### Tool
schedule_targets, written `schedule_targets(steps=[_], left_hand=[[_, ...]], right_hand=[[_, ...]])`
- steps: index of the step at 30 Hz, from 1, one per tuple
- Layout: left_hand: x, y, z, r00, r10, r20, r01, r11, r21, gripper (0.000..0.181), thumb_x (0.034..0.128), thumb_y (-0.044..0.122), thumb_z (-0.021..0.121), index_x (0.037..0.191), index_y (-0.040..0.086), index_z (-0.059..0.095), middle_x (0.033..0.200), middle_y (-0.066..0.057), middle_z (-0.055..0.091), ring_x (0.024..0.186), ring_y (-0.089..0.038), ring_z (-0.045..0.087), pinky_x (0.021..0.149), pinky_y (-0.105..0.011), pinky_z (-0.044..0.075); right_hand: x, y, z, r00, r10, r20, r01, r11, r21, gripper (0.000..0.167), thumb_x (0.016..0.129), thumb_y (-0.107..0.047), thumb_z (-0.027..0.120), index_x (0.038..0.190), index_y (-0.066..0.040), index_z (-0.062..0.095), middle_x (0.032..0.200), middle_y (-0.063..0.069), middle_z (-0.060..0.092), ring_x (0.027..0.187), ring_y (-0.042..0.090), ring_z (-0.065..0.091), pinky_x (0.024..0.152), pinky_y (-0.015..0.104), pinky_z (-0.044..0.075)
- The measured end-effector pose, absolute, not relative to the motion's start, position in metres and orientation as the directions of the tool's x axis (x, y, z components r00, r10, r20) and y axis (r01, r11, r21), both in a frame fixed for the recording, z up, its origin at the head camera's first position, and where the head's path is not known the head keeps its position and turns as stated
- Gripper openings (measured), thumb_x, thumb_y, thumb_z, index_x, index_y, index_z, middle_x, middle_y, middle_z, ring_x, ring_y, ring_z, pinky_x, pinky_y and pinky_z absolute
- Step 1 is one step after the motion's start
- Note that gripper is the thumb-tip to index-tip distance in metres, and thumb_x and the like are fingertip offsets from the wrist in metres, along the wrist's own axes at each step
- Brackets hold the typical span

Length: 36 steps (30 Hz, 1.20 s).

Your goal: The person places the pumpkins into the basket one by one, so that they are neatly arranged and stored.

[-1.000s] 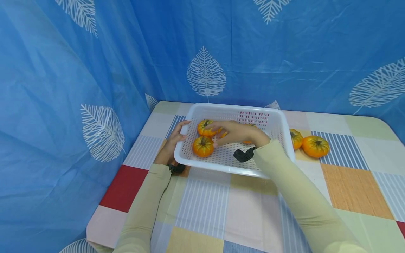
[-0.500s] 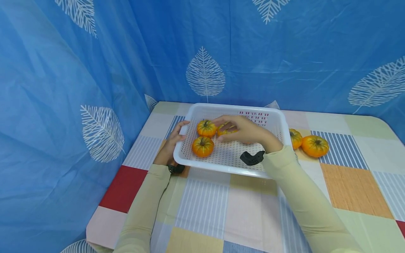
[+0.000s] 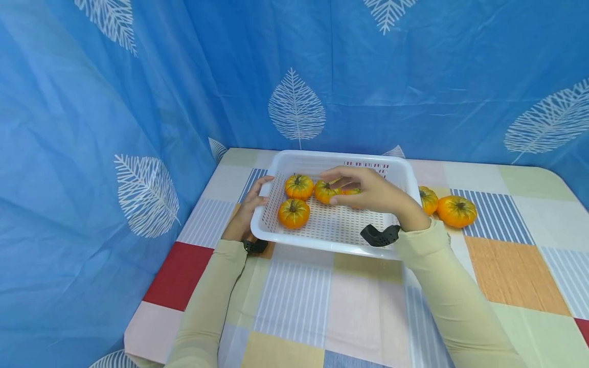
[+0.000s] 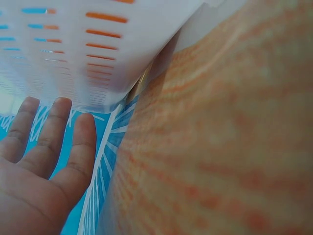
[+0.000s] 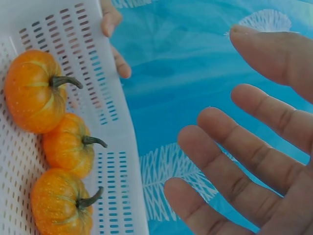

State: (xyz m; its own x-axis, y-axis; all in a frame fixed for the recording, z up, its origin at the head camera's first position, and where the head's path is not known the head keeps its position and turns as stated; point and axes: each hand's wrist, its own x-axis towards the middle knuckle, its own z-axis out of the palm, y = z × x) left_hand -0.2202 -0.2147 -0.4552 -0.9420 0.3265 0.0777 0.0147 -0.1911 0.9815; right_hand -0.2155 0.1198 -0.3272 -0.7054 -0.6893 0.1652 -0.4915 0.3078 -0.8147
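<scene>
A white plastic basket [image 3: 322, 246] with slotted walls holds several small orange pumpkins. At its left end sit a rear pumpkin [image 3: 299, 187] and a front pumpkin [image 3: 293, 214]. A third pumpkin [image 3: 323, 192] lies to their right, and another [image 3: 352, 191] is partly covered by my right hand [image 3: 375, 191]. That hand hovers over the basket, holding nothing; its fingers [image 5: 239, 188] are spread in the right wrist view. My left hand [image 3: 245, 212] is at the basket's left rim, with fairly straight fingers [image 4: 49, 132] beside the slotted outer wall in the left wrist view.
Right of the basket, two more pumpkins lie on the checked tablecloth [image 3: 294, 301]: one [image 3: 429, 199] close by the basket wall, the other [image 3: 456, 211] beside it. A blue curtain [image 3: 368, 92] with white leaf prints hangs behind and to the left of the table.
My right hand has drawn back rightward from the pumpkins at the left, uncovering the third one. My left hand stays at the rim, and the basket keeps its place.
</scene>
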Motion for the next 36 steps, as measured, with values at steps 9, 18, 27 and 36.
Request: schedule_targets(steps=[9, 18, 27, 36], left_hand=[[-0.221, -0.214, -0.455, -0.942, 0.327, 0.076, 0.013, -0.188, 0.982, 0.057, 0.0943, 0.014, 0.044, 0.150, 0.026, 0.038, 0.173, -0.021, 0.021, 0.137, -0.043, 0.041, 0.097, -0.035, 0.057], [-0.222, -0.215, -0.455, -0.935, 0.335, 0.116, 0.039, -0.226, 0.973, 0.057, 0.0934, 0.012, 0.044, 0.149, 0.024, 0.039, 0.172, -0.025, 0.019, 0.135, -0.043, 0.040, 0.094, -0.034, 0.058], [-0.222, -0.215, -0.456, -0.928, 0.354, 0.115, 0.034, -0.225, 0.974, 0.056, 0.0953, 0.013, 0.043, 0.150, 0.024, 0.036, 0.174, -0.024, 0.014, 0.139, -0.044, 0.035, 0.095, -0.032, 0.057], [-0.220, -0.216, -0.456, -0.926, 0.355, 0.130, 0.047, -0.232, 0.972, 0.057, 0.0942, 0.012, 0.043, 0.149, 0.025, 0.038, 0.173, -0.026, 0.014, 0.138, -0.044, 0.036, 0.094, -0.033, 0.057]], right_hand=[[-0.201, 0.143, -0.319, -0.751, -0.632, 0.192, -0.459, 0.290, -0.840, 0.048, 0.096, 0.000, 0.077, 0.143, 0.002, 0.065, 0.142, 0.018, 0.068, 0.118, 0.023, 0.068, 0.102, 0.029, 0.055], [-0.193, 0.166, -0.320, -0.751, -0.600, 0.277, -0.479, 0.205, -0.853, 0.046, 0.096, 0.007, 0.074, 0.141, 0.006, 0.064, 0.136, 0.015, 0.069, 0.116, 0.011, 0.068, 0.101, 0.022, 0.053], [-0.180, 0.197, -0.322, -0.800, -0.511, 0.315, -0.423, 0.108, -0.900, 0.043, 0.097, 0.013, 0.067, 0.138, 0.001, 0.068, 0.131, 0.000, 0.073, 0.115, 0.015, 0.069, 0.094, 0.020, 0.056], [-0.174, 0.223, -0.331, -0.817, -0.459, 0.348, -0.382, -0.020, -0.924, 0.045, 0.096, 0.021, 0.061, 0.135, 0.001, 0.070, 0.131, 0.001, 0.073, 0.115, 0.014, 0.070, 0.097, 0.022, 0.056]])
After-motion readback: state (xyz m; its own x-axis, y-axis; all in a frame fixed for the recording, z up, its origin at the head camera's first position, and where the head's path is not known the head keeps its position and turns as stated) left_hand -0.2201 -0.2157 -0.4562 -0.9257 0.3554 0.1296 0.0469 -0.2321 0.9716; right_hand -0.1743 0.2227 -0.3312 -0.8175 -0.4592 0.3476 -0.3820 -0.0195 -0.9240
